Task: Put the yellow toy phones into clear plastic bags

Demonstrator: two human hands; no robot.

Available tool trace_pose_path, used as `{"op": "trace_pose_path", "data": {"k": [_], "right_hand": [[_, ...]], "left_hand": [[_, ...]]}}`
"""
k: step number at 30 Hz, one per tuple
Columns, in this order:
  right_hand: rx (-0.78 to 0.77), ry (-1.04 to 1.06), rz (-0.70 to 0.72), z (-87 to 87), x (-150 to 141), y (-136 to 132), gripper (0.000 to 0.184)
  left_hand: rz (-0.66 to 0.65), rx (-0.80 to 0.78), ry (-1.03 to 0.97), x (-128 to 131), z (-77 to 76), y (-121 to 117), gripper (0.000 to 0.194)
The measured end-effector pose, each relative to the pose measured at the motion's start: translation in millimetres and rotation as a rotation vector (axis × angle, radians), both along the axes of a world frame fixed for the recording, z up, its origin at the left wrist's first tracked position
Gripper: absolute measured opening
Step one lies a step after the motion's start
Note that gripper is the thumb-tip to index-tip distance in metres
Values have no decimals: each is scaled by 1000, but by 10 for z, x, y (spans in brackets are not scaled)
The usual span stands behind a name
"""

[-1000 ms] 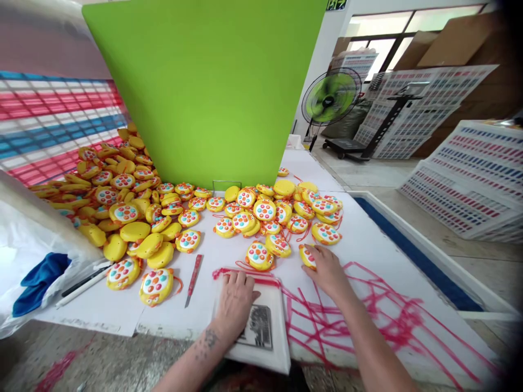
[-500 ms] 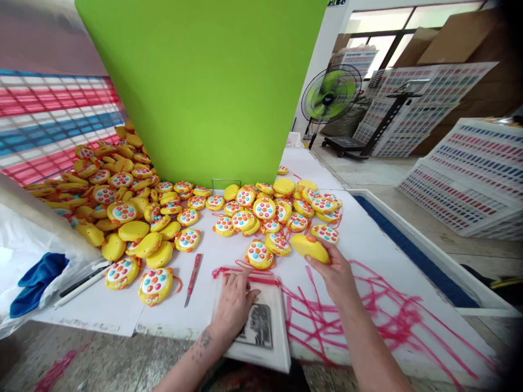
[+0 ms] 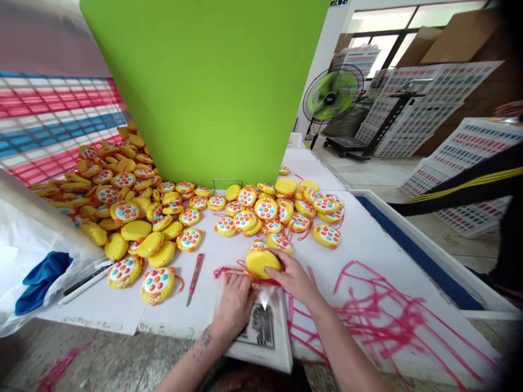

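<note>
My right hand [image 3: 295, 276] holds a yellow button toy [image 3: 260, 263] by its edge, its plain back turned up. The toy hangs just above the top edge of a clear plastic bag [image 3: 279, 316] with a black printed patch, at the table's front edge. My left hand [image 3: 235, 302] is closed on the bag's pink-edged top, its fingertips curled under. Behind the held toy, another toy with coloured buttons [image 3: 256, 246] is partly hidden. Left of the bag lies a red-handled craft knife [image 3: 195, 280].
Many similar toys [image 3: 134, 230] are heaped at the left and back, before a green board [image 3: 204, 92]. Pink strips [image 3: 384, 321] lie tangled at the right. Pens [image 3: 87, 283] and a blue cloth [image 3: 43, 280] sit left. A person's dark trouser leg [image 3: 469, 185] shows at right.
My right hand has moved left with the yellow toy, from over the table to the bag's top edge. My left hand stays on the bag. A person's leg has appeared at right.
</note>
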State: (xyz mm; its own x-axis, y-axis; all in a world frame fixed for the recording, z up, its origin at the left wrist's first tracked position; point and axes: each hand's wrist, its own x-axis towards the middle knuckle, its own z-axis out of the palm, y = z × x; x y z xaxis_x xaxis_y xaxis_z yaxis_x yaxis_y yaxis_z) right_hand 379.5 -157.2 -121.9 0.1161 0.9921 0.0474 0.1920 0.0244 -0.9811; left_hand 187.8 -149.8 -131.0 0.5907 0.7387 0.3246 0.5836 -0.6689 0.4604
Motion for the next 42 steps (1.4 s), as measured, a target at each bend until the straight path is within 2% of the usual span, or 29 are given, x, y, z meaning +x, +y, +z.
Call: {"op": "trace_pose_path", "data": {"k": [2, 6, 9, 12, 14, 19, 24, 33, 38, 42], "right_hand": [[6, -117, 4, 29, -42, 20, 46], [6, -269, 102, 85, -198, 33, 38], [51, -358, 193, 69, -311, 38, 37], [80, -430, 221, 23, -322, 28, 39], [78, -457, 182, -6, -268, 6, 40], [24, -559, -90, -37, -95, -92, 38], [-123, -546, -19, -28, -126, -179, 41], [-133, -542, -50, -53, -233, -182, 37], [-153, -595, -64, -28, -266, -181, 41], [-135, -627, -86, 21, -307, -188, 43]], "left_hand": [[10, 26, -68, -20, -37, -3, 5], [26, 92, -201, -53, -70, -6, 9], [44, 115, -208, -56, -54, 1, 5], [48, 135, -172, -50, -38, 10, 11], [65, 140, -158, -46, -36, 14, 14], [111, 92, -133, -38, -21, 10, 12], [160, 72, -117, -34, 26, -4, 9], [22, 35, -137, -29, 107, -3, 12], [1, 28, -139, -35, 205, -18, 19], [-25, 6, -57, -44, 273, -19, 21]]}}
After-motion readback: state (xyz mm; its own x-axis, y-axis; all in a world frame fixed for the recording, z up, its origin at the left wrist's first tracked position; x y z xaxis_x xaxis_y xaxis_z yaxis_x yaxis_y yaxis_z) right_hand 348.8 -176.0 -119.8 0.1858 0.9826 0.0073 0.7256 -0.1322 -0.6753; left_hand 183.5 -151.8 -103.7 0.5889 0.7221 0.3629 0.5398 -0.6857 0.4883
